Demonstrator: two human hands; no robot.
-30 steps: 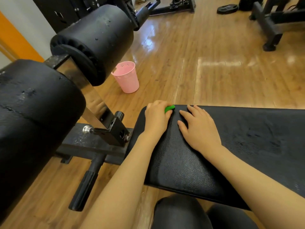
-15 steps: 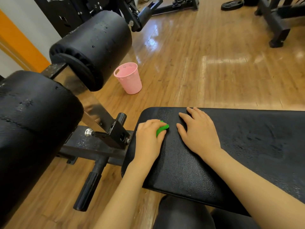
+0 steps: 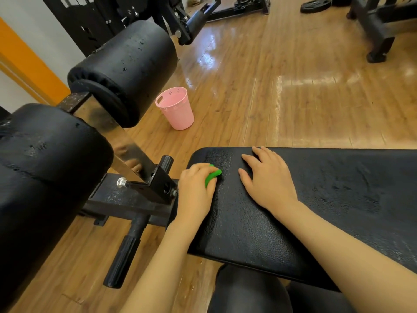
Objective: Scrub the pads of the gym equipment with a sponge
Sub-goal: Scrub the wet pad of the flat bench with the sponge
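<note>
Sponge (image 3: 212, 175) on black pad (image 3: 248, 222)

1. Right of my right hand (image 3: 268, 180), the counter (image 3: 338, 199) pad lies bare.
2. Left of my left hand (image 3: 196, 188), a steel bracket (image 3: 158, 184) stands just beside the pad edge.
3. Two roller pads (image 3: 126, 68) block the far left.

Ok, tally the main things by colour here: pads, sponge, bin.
Black: 3, the flat pad, near roller and far roller
Green: 1, the sponge in the left hand
Pink: 1, the bin
Total: 5
</note>
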